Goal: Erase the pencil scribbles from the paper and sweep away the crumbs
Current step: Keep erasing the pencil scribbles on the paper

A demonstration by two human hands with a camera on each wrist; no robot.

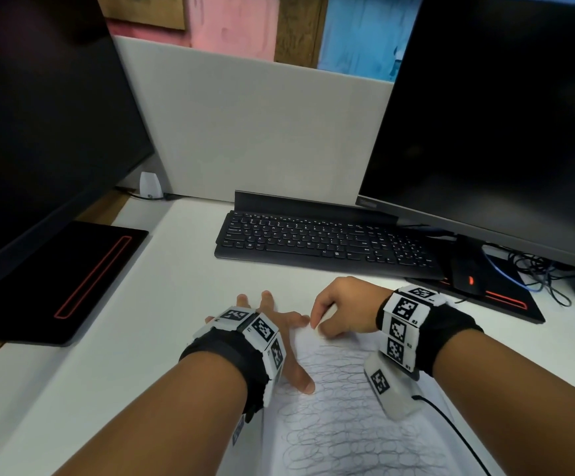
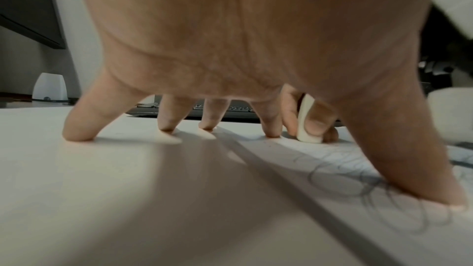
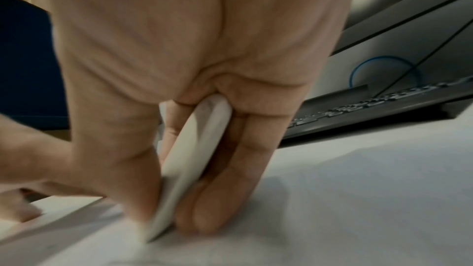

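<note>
Paper (image 1: 341,407) flat on the white worktop (image 1: 162,290), toward its near edge, covered in looping pencil scribbles (image 1: 344,438) over most of the sheet; far strip of the paper near the hands looks bare of marks.

Left hand (image 1: 272,334) spread wide, fingers (image 2: 169,120) straight and splayed, tips pressed down: thumb and index finger on the paper along its left edge, the other tips on the bare worktop just beside it. Holding nothing.

Right hand (image 1: 344,310) at the paper's far edge, fingers curled round a white eraser (image 3: 194,161) (pinched between thumb on one side and fingers on the other). Eraser on edge, its lower end touching the paper near the far left corner, just beside the left index finger. Blurred in the right wrist view. Seen also from the left wrist, between the left hand's fingers (image 2: 308,120). Crumbs too small to make out.

Black keyboard (image 1: 324,240) toward the far edge, well apart from the paper. Dark monitor (image 1: 492,108) above the far right, another monitor (image 1: 39,132) at the left, each on a black base with a red line. Black mouse (image 1: 466,269) and tangled cables (image 1: 547,273) toward the right edge. Small white device (image 1: 150,185) at the far left, against the pale partition (image 1: 262,132).
</note>
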